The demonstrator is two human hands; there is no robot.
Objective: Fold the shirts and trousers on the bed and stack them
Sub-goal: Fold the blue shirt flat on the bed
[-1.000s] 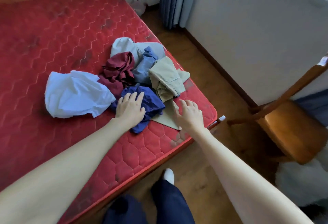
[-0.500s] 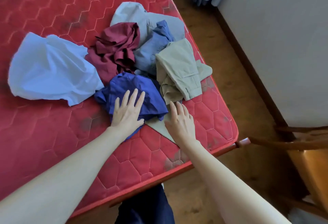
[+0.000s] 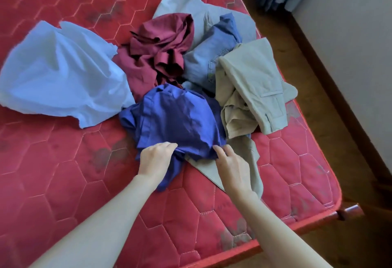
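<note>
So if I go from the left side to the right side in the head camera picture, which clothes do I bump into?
white shirt → maroon shirt → khaki trousers

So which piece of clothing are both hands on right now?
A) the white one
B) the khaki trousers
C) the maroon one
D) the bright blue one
D: the left hand and the right hand both grip the near edge of the bright blue garment. The right hand lies over the khaki trousers, but its fingers pinch the blue cloth.
</note>
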